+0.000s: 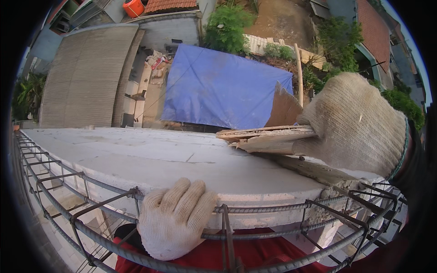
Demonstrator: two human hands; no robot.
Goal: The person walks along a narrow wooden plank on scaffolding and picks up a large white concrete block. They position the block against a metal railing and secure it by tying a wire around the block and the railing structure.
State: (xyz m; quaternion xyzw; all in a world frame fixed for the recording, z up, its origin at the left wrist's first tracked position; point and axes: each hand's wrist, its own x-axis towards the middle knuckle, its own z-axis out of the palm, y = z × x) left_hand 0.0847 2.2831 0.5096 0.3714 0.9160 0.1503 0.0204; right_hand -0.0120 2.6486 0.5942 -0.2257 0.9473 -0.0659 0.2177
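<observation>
My left hand (176, 218), in a cream knitted glove, is closed over the upper bar of a rebar cage (259, 209), against the edge of a white block wall (136, 157). At the right, my right hand (357, 123) wears a similar, dirtier glove. Its fingers are wrapped round a splintered piece of plywood (268, 136), with layers peeling at the broken end. The thumb and fingertips are partly hidden. Beneath that hand, a rough grey board (305, 169) lies along the wall top, its near end beside crumbly mortar (339, 187).
The wall drops away to ground far below. Down there are a blue tarpaulin (223, 88), a corrugated roof (86, 77), trees (230, 27) and an orange tank (133, 7). A brown sheet (283, 107) juts up beyond the plywood. Rebar runs along the wall's near side.
</observation>
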